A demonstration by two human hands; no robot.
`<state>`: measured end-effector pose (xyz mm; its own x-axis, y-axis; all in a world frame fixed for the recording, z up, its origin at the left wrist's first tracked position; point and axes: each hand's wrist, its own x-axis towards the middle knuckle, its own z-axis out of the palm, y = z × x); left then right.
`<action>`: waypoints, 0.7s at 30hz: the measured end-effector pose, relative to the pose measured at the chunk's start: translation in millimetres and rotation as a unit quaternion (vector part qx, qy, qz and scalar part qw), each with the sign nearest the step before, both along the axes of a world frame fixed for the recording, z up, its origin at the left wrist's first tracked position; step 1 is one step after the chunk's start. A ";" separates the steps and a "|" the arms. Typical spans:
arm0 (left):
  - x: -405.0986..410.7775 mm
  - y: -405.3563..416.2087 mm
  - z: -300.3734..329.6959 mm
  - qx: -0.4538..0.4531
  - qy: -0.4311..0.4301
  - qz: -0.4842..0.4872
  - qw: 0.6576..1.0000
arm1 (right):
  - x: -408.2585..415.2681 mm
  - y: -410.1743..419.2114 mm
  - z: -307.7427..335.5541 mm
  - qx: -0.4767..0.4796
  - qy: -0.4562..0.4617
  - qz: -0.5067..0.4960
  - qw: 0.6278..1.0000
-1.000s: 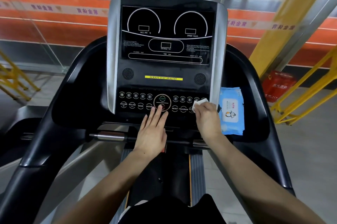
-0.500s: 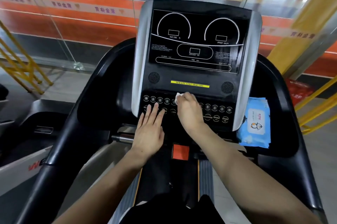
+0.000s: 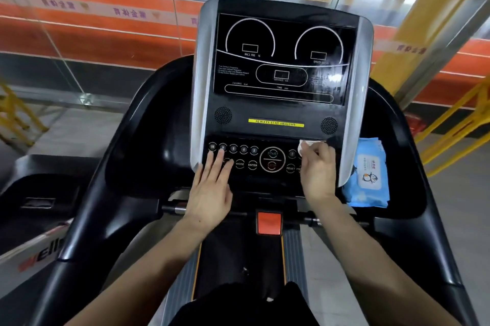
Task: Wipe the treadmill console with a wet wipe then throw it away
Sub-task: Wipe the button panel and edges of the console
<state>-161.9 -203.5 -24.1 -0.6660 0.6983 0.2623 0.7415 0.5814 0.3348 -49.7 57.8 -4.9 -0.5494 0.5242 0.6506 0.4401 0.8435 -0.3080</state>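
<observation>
The treadmill console (image 3: 281, 103) has a black display, silver side trims and a row of round buttons at its lower edge. My right hand (image 3: 318, 169) grips a white wet wipe (image 3: 305, 145) and presses it on the right part of the button row. My left hand (image 3: 212, 187) lies flat with straight fingers on the left buttons, fingertips near the upper row. Most of the wipe is hidden under my fingers.
A blue pack of wet wipes (image 3: 368, 174) lies in the right tray beside the console. A red safety key (image 3: 269, 223) sits below the console on the crossbar. Black handrails (image 3: 106, 193) curve down both sides. Yellow railings (image 3: 456, 124) stand at right.
My right hand slid the wipe from the middle of the button row to its right end. The left hand shifted toward the left buttons. The camera view swung as well.
</observation>
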 end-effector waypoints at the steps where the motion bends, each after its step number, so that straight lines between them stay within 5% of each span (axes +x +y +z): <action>1: -2.5 -1.3 0.5 0.005 0.001 0.000 1.000 | -4.3 -3.2 -3.0 0.004 0.003 0.002 1.000; 21: -38.3 -64.1 -1.2 -0.032 -0.034 0.053 0.997 | -142.2 -155.9 16.0 0.000 -0.111 0.192 0.975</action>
